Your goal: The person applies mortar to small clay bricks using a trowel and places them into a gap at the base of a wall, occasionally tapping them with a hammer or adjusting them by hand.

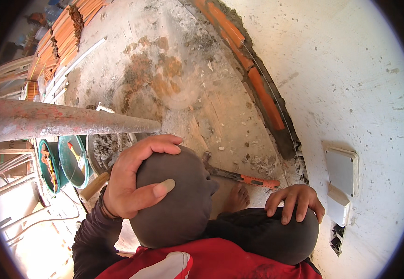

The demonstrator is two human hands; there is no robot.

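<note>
My left hand (134, 181) rests on my left knee (174, 200), thumb and fingers spread apart around the dark trouser cloth. Lying over my right knee (276, 232) is my right hand (297, 202), its fingers stretched and slightly bent, with no tool in it. On the floor just past the knees lies a hammer (246, 179) with an orange and black handle, touched by neither hand. My bare foot (238, 197) shows between the knees, near the hammer.
Orange bricks (267, 100) set in grey mortar run along the white wall (332, 83), beside a taut string. A thick post (71, 122) crosses at left. Near it stand green buckets (74, 160) and a container of mortar (104, 151). Stacked bricks (64, 35) lie far left.
</note>
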